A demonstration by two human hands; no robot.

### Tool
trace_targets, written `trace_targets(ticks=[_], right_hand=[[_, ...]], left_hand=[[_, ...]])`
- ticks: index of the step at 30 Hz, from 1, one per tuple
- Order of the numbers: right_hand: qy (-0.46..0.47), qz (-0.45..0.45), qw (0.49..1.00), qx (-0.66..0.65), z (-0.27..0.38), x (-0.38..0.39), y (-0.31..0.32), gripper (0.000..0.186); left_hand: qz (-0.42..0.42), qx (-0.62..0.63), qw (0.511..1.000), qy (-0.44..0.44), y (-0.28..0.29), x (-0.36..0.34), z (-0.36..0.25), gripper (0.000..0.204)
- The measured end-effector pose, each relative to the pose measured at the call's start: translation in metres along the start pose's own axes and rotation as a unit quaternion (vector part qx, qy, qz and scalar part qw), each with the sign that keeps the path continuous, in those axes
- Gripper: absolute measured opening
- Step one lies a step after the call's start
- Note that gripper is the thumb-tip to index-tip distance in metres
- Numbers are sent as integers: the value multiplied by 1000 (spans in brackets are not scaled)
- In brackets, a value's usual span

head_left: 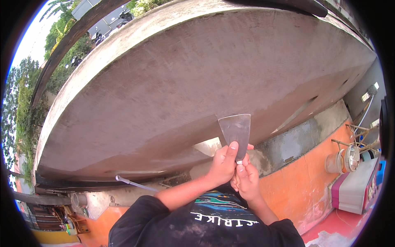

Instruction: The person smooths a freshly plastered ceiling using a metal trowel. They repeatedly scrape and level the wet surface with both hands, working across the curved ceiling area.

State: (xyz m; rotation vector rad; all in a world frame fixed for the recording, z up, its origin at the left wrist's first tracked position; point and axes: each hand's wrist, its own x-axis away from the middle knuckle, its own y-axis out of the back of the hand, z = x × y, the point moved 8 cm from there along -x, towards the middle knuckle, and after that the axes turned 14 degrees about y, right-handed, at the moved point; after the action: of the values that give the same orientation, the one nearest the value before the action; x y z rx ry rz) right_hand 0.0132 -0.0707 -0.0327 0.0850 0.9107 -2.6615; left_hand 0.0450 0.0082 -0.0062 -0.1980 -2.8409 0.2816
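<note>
Trees [25,103] are far left of the grip. A pale pipe [138,184] is nearer. The left hand [224,165] and right hand [247,182] both hold the scraper [236,128], with a big grey wall [164,90] ahead. A bucket [334,163] sits far right.

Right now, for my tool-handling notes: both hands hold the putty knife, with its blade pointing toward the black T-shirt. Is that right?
Not quite: in the head view, the left hand and right hand do hold the putty knife, but its blade points away from the black T-shirt.
</note>
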Motion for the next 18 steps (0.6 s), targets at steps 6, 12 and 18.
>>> trace_targets(ticks=[6,12,18], right_hand=[[-2,38,998,50,-2,-2,-5,28],[-5,-8,999,32,0,2,-8,23],[-1,3,999,40,2,-3,-11,22]], left_hand=[[1,40,999,-22,3,3,-9,56],[3,40,999,-12,1,5,-10,56],[4,57,998,-17,2,4,-12,58]])
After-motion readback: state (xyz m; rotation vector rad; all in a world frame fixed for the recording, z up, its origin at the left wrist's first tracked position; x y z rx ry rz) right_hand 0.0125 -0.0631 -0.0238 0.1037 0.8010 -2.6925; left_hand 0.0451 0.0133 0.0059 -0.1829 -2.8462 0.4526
